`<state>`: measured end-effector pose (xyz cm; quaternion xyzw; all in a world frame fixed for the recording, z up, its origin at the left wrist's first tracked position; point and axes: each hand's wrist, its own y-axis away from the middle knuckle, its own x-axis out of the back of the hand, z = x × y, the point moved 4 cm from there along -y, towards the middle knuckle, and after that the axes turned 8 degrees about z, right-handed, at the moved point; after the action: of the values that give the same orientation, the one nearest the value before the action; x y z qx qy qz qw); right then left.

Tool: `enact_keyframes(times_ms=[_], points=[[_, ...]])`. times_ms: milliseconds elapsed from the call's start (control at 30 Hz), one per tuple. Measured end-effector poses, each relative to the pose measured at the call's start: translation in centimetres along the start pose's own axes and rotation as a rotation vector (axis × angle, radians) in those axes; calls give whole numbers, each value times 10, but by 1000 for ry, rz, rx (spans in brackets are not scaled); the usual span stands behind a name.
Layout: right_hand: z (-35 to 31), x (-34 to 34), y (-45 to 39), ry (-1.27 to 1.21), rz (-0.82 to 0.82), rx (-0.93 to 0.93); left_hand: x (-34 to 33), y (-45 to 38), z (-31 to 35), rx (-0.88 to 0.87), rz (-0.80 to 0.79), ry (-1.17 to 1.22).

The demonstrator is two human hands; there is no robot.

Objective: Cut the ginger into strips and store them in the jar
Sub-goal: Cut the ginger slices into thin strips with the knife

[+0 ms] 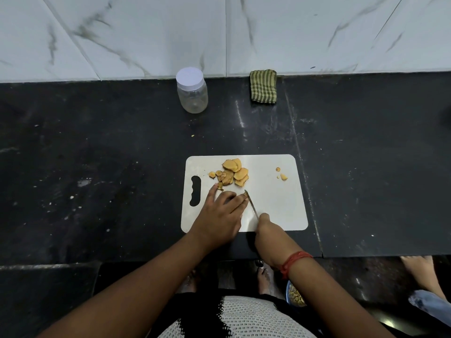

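White board (pixel 275 206), hands (pixel 220 211) near edge

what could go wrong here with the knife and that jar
1. The left hand lies flat on the cutting board with its fingertips right against the knife blade that the right hand grips; a slip could nick them.
2. The jar stands far back with its lid on, so strips may drop on the counter on the way.
3. Loose ginger slices could get knocked off the board.
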<state>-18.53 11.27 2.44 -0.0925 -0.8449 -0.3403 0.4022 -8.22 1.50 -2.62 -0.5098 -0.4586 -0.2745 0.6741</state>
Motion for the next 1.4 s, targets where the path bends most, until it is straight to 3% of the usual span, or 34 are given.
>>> enact_keyframes(times_ms=[1000,1400], points=[[11,9,-6,0,-98,-25,-7,1,0,-50,-44,18],[5,11,3,35,-60,28,-7,1,2,-42,-45,16]])
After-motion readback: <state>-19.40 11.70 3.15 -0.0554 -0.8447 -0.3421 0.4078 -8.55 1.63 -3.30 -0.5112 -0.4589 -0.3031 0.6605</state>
